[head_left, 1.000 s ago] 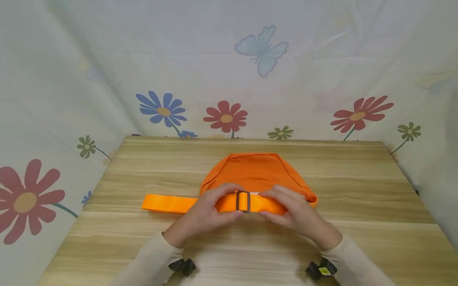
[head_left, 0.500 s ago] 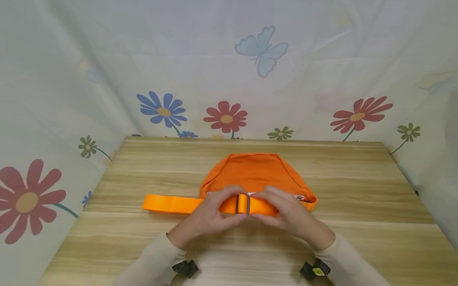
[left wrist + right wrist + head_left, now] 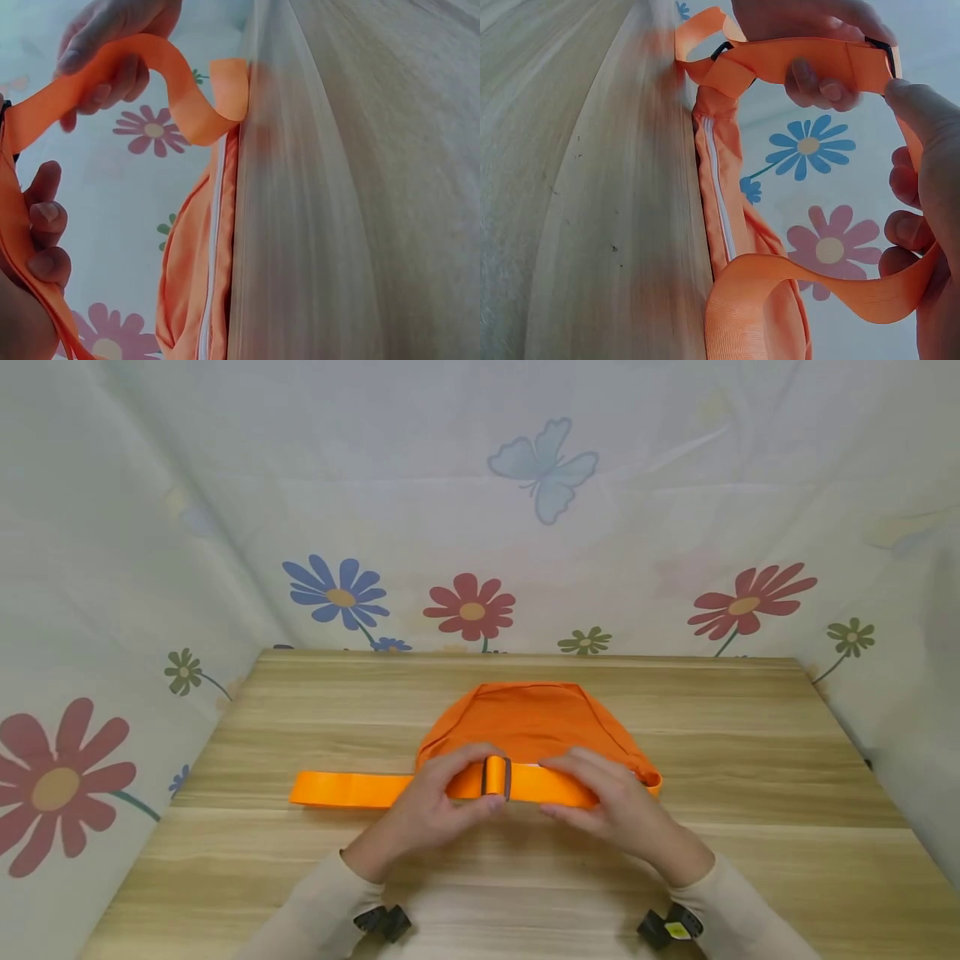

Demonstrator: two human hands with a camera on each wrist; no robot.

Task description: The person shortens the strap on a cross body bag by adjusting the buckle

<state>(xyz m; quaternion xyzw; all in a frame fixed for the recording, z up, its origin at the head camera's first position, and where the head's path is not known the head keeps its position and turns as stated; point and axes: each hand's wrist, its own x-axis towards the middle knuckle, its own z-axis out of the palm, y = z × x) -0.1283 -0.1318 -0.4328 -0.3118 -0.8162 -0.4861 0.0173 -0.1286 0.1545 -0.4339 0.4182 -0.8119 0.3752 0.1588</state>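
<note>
Head view shows you the orange bag (image 3: pixel 525 718) on the table (image 3: pixel 772 760), just beyond your hands and a little right of the table's middle. Its long axis runs left to right; the short flat edge points away from you, towards the flowered cloth (image 3: pixel 645 527), and the wide edge faces you. Along that wide edge runs a white zip (image 3: pixel 213 251), clear in both wrist views.

In front of it, your strap (image 3: pixel 558 785) stretches almost parallel to that axis, its folded loop pointing left well past the bag's left corner, its other end curling round at the right corner. A dark buckle (image 3: pixel 496 778) sits on the strap between your hands, its longer sides crossing the strap's length.

Your left hand (image 3: pixel 441 793) is clamped on the strap, thumb at the near edge and fingers at the far one, its tips right by the buckle. Your right hand (image 3: pixel 613 789) pinches the strap just right of the buckle, with a bare stretch of strap between. Each pale sleeve (image 3: pixel 738 902) of yours has a black device (image 3: pixel 670 927) near the cuff.
</note>
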